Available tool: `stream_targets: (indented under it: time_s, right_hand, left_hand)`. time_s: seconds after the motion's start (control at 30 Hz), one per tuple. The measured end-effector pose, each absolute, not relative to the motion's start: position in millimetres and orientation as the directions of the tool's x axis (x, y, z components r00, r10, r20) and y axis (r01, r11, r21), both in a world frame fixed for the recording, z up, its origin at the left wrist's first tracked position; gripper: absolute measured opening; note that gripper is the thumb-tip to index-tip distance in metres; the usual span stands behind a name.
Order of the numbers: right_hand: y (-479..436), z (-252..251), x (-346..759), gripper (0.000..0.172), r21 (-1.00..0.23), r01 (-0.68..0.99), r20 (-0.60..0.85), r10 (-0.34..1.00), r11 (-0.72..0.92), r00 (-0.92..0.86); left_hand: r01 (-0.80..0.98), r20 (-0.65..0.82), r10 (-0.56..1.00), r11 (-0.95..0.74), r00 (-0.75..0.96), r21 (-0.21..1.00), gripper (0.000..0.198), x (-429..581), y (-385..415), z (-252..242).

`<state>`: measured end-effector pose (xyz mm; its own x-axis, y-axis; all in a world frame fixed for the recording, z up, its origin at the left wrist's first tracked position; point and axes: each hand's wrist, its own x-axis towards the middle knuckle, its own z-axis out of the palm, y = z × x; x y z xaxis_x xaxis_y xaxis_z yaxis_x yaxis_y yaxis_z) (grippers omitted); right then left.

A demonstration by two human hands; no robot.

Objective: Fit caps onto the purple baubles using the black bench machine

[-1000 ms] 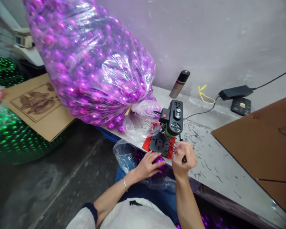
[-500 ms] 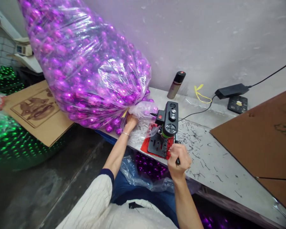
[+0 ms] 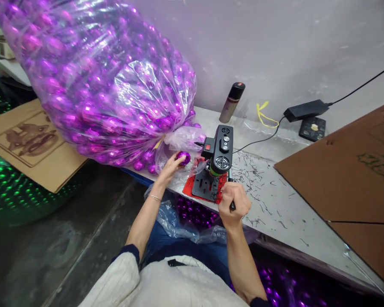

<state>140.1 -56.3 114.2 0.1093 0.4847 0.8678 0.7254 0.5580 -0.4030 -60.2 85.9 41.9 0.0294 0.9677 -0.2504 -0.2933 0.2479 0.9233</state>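
My left hand point(image 3: 170, 169) holds a shiny purple bauble point(image 3: 183, 158) between thumb and fingers, just outside the gathered mouth of a big clear plastic bag point(image 3: 121, 85) full of the same purple balls. Wrapped around the black handle point(image 3: 232, 205) of a small bench drill press point(image 3: 223, 147) is my right hand point(image 3: 234, 199), in a fist. The press has a black head with round vents and a red switch. Its slotted black base plate point(image 3: 202, 186) rests on a red sheet point(image 3: 189, 184). What lies under the press head is hidden from view.
Dark shavings point(image 3: 252, 179) litter the white table. Behind stand a spray can point(image 3: 232, 102), a yellow tie point(image 3: 264, 115) and a black power adapter point(image 3: 307, 111). A large cardboard box point(image 3: 345, 166) leans at right. Purple balls point(image 3: 196, 212) lie below the table edge; flat cardboard point(image 3: 35, 145) at left.
My left hand has come out of the bag's mouth with a purple bauble and moved toward the press. My right hand stays on the handle. The whole view has shifted slightly.
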Motion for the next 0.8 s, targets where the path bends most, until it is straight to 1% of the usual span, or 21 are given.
stream_targets:
  time_s: [0.07, 0.1, 0.17, 0.2, 0.27, 0.3, 0.37, 0.43, 0.5, 0.57, 0.63, 0.7, 0.8]
  right_hand:
    - [-54.5, 117.4, 140.8, 0.025, -0.413, 0.719, 0.867, 0.482, 0.559, 0.123]
    - [-53.5, 118.9, 141.0, 0.025, -0.416, 0.716, 0.868, 0.480, 0.560, 0.129]
    - [-52.0, 121.2, 141.4, 0.026, -0.416, 0.716, 0.870, 0.475, 0.561, 0.133]
    - [-51.5, 122.0, 141.6, 0.026, -0.412, 0.720, 0.872, 0.472, 0.559, 0.133]
    - [-51.0, 123.5, 142.2, 0.026, -0.396, 0.733, 0.877, 0.463, 0.554, 0.124]
    - [-50.9, 124.2, 142.6, 0.026, -0.387, 0.739, 0.880, 0.460, 0.552, 0.117]
    - [-50.8, 125.8, 143.4, 0.025, -0.374, 0.748, 0.883, 0.458, 0.548, 0.106]
    - [-50.6, 127.3, 144.1, 0.025, -0.369, 0.749, 0.882, 0.460, 0.550, 0.097]
    - [-50.4, 128.0, 144.7, 0.025, -0.368, 0.751, 0.882, 0.461, 0.548, 0.097]
    - [-50.4, 127.7, 145.0, 0.024, -0.369, 0.753, 0.882, 0.460, 0.545, 0.099]
    - [-50.8, 126.8, 145.1, 0.024, -0.370, 0.755, 0.881, 0.462, 0.541, 0.101]
    - [-51.4, 126.0, 145.2, 0.024, -0.367, 0.758, 0.881, 0.463, 0.539, 0.097]
    - [-52.7, 125.5, 145.3, 0.024, -0.353, 0.765, 0.883, 0.462, 0.538, 0.082]
  left_hand:
    - [-0.458, -0.269, 0.955, 0.294, 0.121, 0.839, 0.045, -56.4, 56.1, 40.6]
    - [-0.509, -0.264, 0.952, 0.306, 0.154, 0.804, 0.041, -52.5, 44.0, 39.6]
    - [-0.556, -0.269, 0.950, 0.311, 0.157, 0.771, 0.040, -41.2, 26.2, 35.9]
    - [-0.545, -0.277, 0.952, 0.302, 0.130, 0.782, 0.043, -34.3, 20.2, 33.1]
    - [-0.456, -0.265, 0.963, 0.259, 0.052, 0.851, 0.051, -20.0, 11.9, 25.7]
    - [-0.388, -0.233, 0.972, 0.223, 0.022, 0.894, 0.055, -13.3, 8.8, 21.5]
    - [-0.237, -0.124, 0.992, 0.122, 0.008, 0.964, 0.061, -2.3, 4.0, 13.0]
    - [-0.088, 0.003, 0.999, 0.001, 0.042, 0.996, 0.065, 4.4, 0.7, 5.1]
    - [0.076, 0.118, 0.990, -0.124, 0.082, 0.989, 0.067, 7.0, -0.5, -2.1]
    - [0.239, 0.202, 0.972, -0.227, 0.123, 0.944, 0.067, 7.1, 0.6, -8.7]
    - [0.347, 0.262, 0.952, -0.302, 0.158, 0.888, 0.066, 6.5, 3.3, -14.1]
    - [0.387, 0.310, 0.932, -0.360, 0.185, 0.849, 0.066, 6.6, 6.4, -17.8]
    - [0.383, 0.349, 0.910, -0.412, 0.225, 0.827, 0.066, 8.7, 9.4, -18.7]
